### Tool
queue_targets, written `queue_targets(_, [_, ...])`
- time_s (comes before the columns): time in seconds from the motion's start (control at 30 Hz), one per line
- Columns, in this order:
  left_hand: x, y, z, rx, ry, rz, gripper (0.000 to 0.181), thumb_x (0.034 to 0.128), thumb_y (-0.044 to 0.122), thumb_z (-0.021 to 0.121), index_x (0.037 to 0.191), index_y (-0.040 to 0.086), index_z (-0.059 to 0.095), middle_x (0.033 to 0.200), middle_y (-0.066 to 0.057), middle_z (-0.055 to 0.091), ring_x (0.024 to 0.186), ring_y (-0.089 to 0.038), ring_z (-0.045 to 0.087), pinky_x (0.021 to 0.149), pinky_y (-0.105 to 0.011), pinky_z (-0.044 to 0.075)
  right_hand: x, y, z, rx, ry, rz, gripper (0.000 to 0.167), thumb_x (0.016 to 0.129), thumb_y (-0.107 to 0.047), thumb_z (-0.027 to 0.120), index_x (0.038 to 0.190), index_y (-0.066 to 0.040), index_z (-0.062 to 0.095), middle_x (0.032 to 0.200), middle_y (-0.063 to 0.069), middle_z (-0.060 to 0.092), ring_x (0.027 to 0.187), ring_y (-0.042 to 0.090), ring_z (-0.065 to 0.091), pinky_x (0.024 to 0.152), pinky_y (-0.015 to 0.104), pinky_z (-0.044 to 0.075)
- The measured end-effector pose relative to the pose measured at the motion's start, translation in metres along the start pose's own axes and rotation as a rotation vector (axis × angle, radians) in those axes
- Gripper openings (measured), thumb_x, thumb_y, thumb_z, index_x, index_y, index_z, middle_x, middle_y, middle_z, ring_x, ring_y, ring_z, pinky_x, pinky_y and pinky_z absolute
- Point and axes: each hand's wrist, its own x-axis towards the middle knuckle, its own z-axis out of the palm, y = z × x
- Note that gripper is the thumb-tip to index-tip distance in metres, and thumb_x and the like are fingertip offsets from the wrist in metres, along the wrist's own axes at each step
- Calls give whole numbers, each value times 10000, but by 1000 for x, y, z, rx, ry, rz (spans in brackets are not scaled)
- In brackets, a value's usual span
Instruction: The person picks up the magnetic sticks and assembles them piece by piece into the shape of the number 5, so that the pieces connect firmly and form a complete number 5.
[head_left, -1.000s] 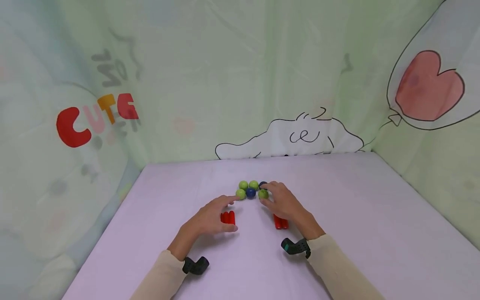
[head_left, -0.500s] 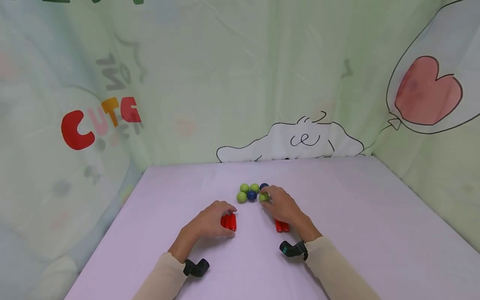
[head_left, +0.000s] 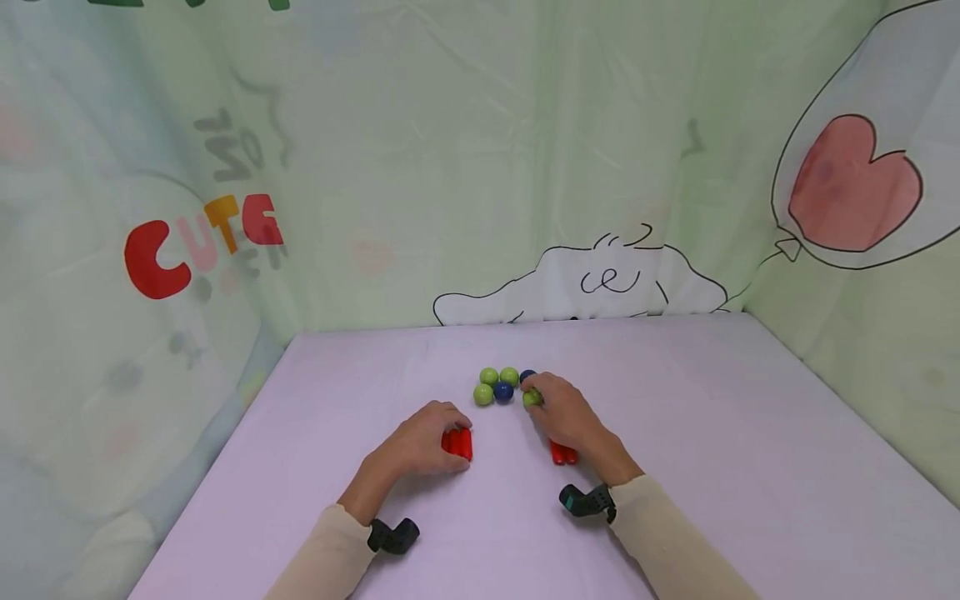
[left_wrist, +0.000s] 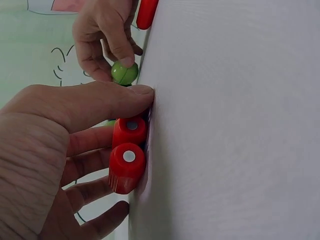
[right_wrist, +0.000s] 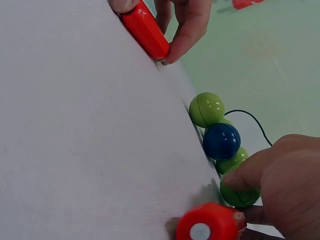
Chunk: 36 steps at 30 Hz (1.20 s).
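Observation:
My left hand [head_left: 422, 442] spans a red rod [head_left: 467, 444], its thumb at the near end and fingertips at the far end, pinching it lengthwise. More red rods lie beside it, partly under the hand; the left wrist view shows round grey inserts in the end faces of red rods [left_wrist: 125, 167]. My right hand [head_left: 567, 412] pinches a glossy green ball [head_left: 532, 399] between thumb and fingers. Just behind that ball is a blue ball [head_left: 527, 377], partly hidden by the fingers. Below the right hand lies another group of red rods [head_left: 564, 454], partly covered by it.
Left of the right hand, a blue ball [head_left: 504, 392] and several green balls [head_left: 483, 395] sit close together on the lilac table [head_left: 675, 467]. A printed curtain [head_left: 375, 167] rises along the table's back and sides. Each wrist wears a black camera [head_left: 587, 500].
My left hand has come down and closed its thumb and fingertips on the red rod. My right fingers have closed on the green ball, which has shifted slightly right, away from the blue one.

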Motion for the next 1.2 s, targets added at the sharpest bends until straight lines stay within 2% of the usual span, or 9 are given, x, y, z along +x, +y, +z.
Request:
queue_targets(0.37, [3,1,-1,-16,29,37,459,796,244,807,1234,167,693,1158,47,635,1044,-143,536,845,-318,510,-3,-7,-7,45,14,-36,357,923,-63,718,1270,-67,639,1346,128,607,1213,302,587,1035,501,476])
queue_targets(0.6, [3,0,0,-60,29,56,460,782,208,815,1223,139,702,1136,45,643,1025,-149,545,845,-312,505,-6,-9,-10,37,38,-58,363,914,-49,721,1269,-56,647,1271,118,628,1078,266,603,960,461,520])
queue_targets(0.83, [2,0,-1,-99,30,41,469,785,208,818,1232,130,701,1153,30,641,1045,-163,546,861,-319,502,-6,-10,-11,34,37,-62,362,912,-74,723,1269,-60,668,1151,69,641,1001,227,600,867,397,549])
queue_targets(1.03, [3,0,-2,-128,32,34,469,790,199,817,1238,127,700,1151,25,635,1039,-167,544,843,-309,499,-8,-12,-15,57,31,-45,348,907,-86,731,1252,-70,688,1117,50,642,970,216,602,828,365,557])
queue_targets(1.2, [2,3,-3,-196,42,16,479,797,184,818,1254,128,686,1179,16,624,1056,-192,533,841,-339,508,-9,-15,-18,78,21,-56,366,899,-83,744,1258,-56,681,1090,44,636,941,203,595,815,345,557])
